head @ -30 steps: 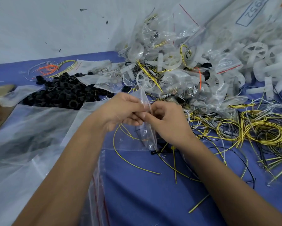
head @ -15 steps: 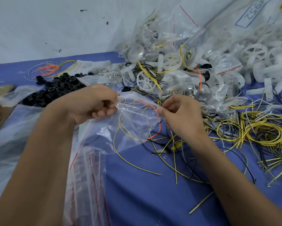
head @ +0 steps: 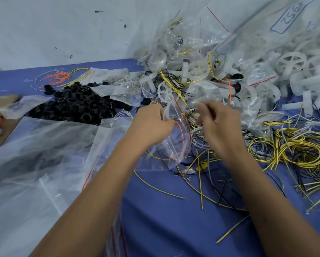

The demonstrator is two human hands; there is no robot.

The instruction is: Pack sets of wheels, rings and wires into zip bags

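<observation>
Zip bag point(head: 176, 140) w/ orange wire point(head: 181, 130) inside hangs between both hands just above counter point(head: 164, 216); left hand point(head: 151, 125) pinches its edge, right hand point(head: 218, 123) blurred, fingers curled, can't tell if it's holding anything. Best to keep bag mouth wide and feed next part straight in, since wheels point(head: 166, 91) lie just beyond.

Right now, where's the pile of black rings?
In the head view the black rings lie heaped on the blue table, left of the left hand, beyond the large clear plastic sheet.
</observation>
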